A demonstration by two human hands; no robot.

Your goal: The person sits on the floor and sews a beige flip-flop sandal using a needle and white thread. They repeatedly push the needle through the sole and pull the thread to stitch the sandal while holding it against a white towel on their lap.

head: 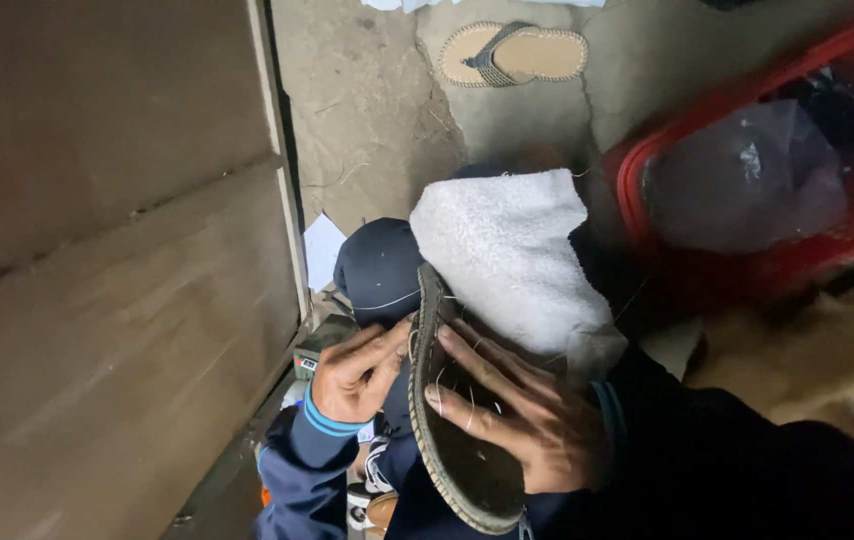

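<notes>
We are holding a dark shoe sole (pixel 452 440) on edge over our lap, its braided rim running from just under the white towel (pixel 507 250) down toward the bottom of the view. Our right hand (pixel 512 410) is lying flat against the sole's inner face, fingers spread and pressing it steady. Our left hand (pixel 357 372) is meeting the sole's rim from the other side, fingertips bunched together and pinching at the edge; whether they are gripping a thread or a needle we cannot tell. Thin pale threads (pixel 442 385) are straggling across the sole near our right fingers.

The towel is draping over our knee, just above the sole. Beside our left wrist a small box (pixel 319 345) with a green top and a red and white label is sitting at the foot of the wooden panel (pixel 117 300). A white scrap of paper (pixel 323 250) is lying on the concrete floor (pixel 367 100) just beyond. A finished sandal (pixel 512 53) is resting farther off, and a red plastic basket (pixel 847 235) holding a grey plastic bag (pixel 742 180) is standing to our right.
</notes>
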